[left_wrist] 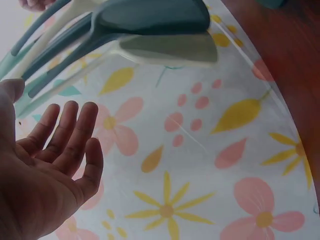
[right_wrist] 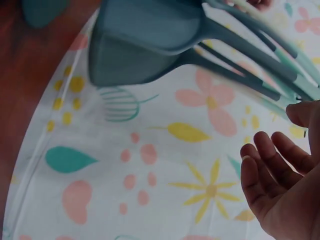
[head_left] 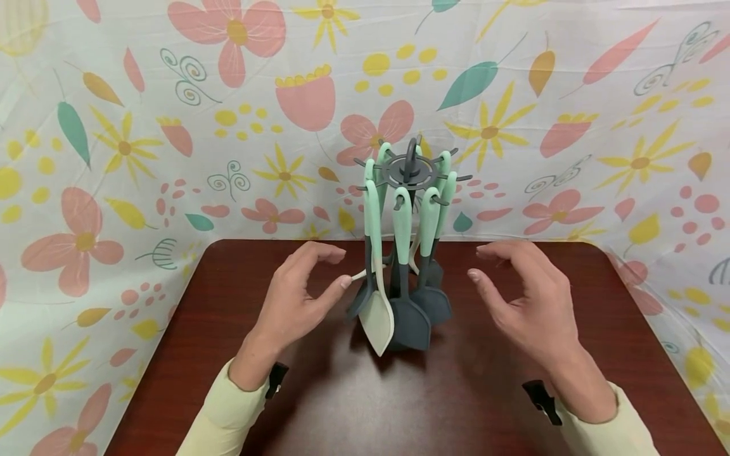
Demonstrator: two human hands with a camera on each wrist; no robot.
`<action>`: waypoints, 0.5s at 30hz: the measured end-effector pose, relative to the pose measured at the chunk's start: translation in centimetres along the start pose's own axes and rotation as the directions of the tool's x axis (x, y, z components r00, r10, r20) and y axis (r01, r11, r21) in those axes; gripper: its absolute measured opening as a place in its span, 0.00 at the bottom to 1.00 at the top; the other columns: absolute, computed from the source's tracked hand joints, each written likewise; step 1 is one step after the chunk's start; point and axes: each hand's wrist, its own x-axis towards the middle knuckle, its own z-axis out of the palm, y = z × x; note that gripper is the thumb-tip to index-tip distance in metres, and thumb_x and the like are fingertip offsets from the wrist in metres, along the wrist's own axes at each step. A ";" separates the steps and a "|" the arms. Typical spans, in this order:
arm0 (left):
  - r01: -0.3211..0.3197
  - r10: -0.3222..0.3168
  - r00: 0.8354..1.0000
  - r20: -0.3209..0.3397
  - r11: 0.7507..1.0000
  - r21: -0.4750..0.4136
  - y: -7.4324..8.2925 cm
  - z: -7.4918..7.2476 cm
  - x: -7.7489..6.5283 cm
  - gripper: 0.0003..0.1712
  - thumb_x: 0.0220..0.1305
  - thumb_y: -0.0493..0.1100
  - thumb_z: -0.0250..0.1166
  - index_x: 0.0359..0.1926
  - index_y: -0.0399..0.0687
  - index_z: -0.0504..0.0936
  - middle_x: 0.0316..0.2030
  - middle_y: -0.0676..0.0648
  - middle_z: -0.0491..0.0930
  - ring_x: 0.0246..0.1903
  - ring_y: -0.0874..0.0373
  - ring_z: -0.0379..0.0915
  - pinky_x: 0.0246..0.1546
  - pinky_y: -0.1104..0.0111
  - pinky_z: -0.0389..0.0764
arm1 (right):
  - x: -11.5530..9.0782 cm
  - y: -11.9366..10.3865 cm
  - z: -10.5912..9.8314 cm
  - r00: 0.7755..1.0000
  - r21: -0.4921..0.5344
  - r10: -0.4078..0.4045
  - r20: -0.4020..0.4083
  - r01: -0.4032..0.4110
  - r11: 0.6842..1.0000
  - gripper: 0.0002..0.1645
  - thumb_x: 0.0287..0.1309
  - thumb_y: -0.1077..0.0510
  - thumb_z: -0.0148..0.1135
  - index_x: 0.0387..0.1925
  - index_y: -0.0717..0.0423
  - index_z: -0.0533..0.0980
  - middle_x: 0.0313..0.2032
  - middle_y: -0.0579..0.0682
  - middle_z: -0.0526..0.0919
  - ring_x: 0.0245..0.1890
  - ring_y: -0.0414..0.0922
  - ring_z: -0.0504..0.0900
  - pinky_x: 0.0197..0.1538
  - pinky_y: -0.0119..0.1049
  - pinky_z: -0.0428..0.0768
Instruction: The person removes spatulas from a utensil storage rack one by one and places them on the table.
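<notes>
A grey rotating utensil rack [head_left: 409,171] stands upright near the table's back edge, hung with several kitchen utensils with mint-green handles. At its front hang a cream turner [head_left: 378,320] and a dark grey turner [head_left: 410,324]; other utensils behind are partly hidden. To the left of the rack is my left hand [head_left: 302,291], fingers loosely curved, holding nothing; its thumb tip appears close to a thin cream utensil end. My right hand [head_left: 533,304] hovers to the right, likewise curved and holding nothing. Turner blades [left_wrist: 150,17] [right_wrist: 150,25] loom large in both wrist views.
The dark red-brown wooden table [head_left: 365,411] has rounded back corners. Behind and beside it hangs a white cloth [head_left: 319,209] printed with flowers and leaves. A black strap [head_left: 276,380] is on each wrist.
</notes>
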 end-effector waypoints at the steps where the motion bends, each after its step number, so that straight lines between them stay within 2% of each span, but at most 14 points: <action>1: -0.006 0.006 1.000 -0.001 1.000 -0.009 0.1 0.2 0.1 0.20 0.70 0.48 0.73 0.60 0.52 0.82 0.53 0.54 0.83 0.55 0.61 0.79 0.59 0.62 0.79 | 0.2 -0.3 0.1 1.000 0.007 -0.003 -0.002 0.003 1.000 0.18 0.58 0.59 0.74 0.50 0.61 0.85 0.45 0.54 0.87 0.45 0.48 0.81 0.56 0.23 0.70; 8: -0.042 0.042 0.999 -0.004 0.998 -0.055 0.9 1.4 1.1 0.23 0.67 0.47 0.76 0.58 0.47 0.82 0.53 0.52 0.81 0.56 0.59 0.78 0.58 0.62 0.79 | 0.9 -2.1 1.1 0.999 0.073 -0.039 -0.006 0.039 0.997 0.18 0.61 0.57 0.72 0.50 0.62 0.84 0.44 0.53 0.86 0.44 0.47 0.81 0.55 0.25 0.73; 15: -0.047 0.046 0.999 -0.011 0.997 -0.055 1.5 1.9 1.8 0.23 0.64 0.48 0.79 0.56 0.48 0.82 0.52 0.53 0.81 0.56 0.60 0.78 0.54 0.64 0.80 | 1.4 -3.2 2.4 0.998 0.070 -0.059 0.007 0.058 0.996 0.26 0.71 0.41 0.66 0.51 0.59 0.85 0.45 0.52 0.87 0.45 0.48 0.83 0.54 0.28 0.74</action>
